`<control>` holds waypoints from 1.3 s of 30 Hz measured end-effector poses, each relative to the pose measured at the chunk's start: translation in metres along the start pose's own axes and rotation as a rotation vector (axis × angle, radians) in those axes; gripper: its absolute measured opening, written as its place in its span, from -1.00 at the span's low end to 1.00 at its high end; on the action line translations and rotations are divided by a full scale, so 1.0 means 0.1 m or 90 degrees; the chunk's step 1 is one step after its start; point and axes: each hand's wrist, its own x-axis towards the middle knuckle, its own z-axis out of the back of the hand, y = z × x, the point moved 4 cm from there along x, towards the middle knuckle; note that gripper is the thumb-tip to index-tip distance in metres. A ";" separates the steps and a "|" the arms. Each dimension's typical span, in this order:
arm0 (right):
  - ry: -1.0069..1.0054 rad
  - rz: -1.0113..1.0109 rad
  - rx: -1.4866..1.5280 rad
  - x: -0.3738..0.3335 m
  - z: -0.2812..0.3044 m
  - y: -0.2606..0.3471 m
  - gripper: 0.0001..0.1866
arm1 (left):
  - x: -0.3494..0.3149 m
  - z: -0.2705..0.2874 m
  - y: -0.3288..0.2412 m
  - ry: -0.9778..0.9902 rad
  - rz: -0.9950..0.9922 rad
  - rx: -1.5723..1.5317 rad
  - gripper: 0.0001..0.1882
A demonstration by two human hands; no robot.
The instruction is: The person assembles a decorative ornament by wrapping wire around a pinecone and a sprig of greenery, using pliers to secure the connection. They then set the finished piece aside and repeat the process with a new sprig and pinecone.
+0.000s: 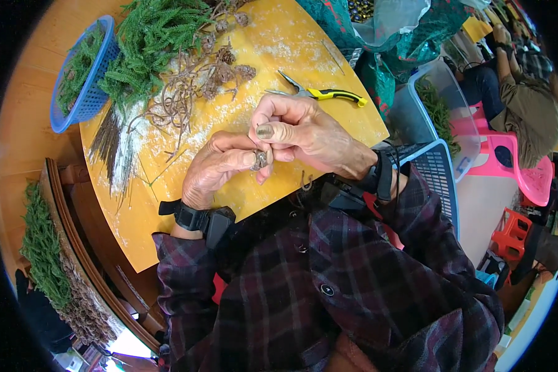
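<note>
Above the near edge of a yellow table (229,204), my two hands meet, both closed in a pinch. The thumb of my left hand (220,162) presses against its fingers, with a small grey-brown patch at the tip that could be a dirty nail or a tiny piece. My right hand (310,133) pinches just above it; a thin dark strand seems to show by its fingertips. What either hand holds is too small to make out. Just beyond the right hand lie cutting pliers (335,95) with yellow and black handles, jaws pointing left.
Green pine sprigs (152,43), brown curly stems (173,105), small pine cones (225,73) and a bundle of dark thin sticks (108,149) lie on the left and far table. A blue basket (102,74) stands at left. Plastic bins (449,164) stand at right.
</note>
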 end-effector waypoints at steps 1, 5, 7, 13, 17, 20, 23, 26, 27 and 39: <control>0.010 0.001 -0.001 0.01 0.00 0.00 -0.87 | 0.00 0.01 -0.01 0.007 0.001 0.012 -0.65; 0.005 0.021 -0.013 0.04 0.05 0.03 -0.87 | 0.00 0.06 0.07 -0.022 -0.042 -0.023 -0.64; -0.001 0.031 -0.021 0.05 0.06 0.06 -0.87 | 0.01 0.06 0.06 -0.039 -0.068 -0.045 -0.64; -0.036 0.076 -0.277 0.07 0.11 0.10 -0.88 | 0.01 0.06 0.04 -0.100 -0.090 -0.101 -0.66; -0.043 0.129 -0.351 0.08 0.14 0.12 -0.91 | 0.01 0.07 0.06 -0.127 -0.079 -0.090 -0.66; -0.053 0.207 -0.487 0.07 0.11 0.20 -0.93 | 0.01 0.09 0.09 -0.120 -0.077 -0.108 -0.66; -0.056 0.330 -0.684 0.03 0.01 0.30 -0.93 | 0.03 0.10 0.11 -0.087 -0.078 -0.153 -0.66; -0.007 0.465 -0.843 0.00 -0.06 0.33 -0.89 | 0.05 0.08 0.11 -0.050 -0.043 -0.195 -0.67; -0.005 0.465 -0.841 0.00 -0.07 0.35 -0.89 | 0.04 0.09 0.12 -0.052 -0.044 -0.195 -0.67; 0.134 0.483 -1.146 -0.02 -0.17 0.64 -0.66 | 0.02 0.11 0.19 0.002 -0.048 -0.181 -0.68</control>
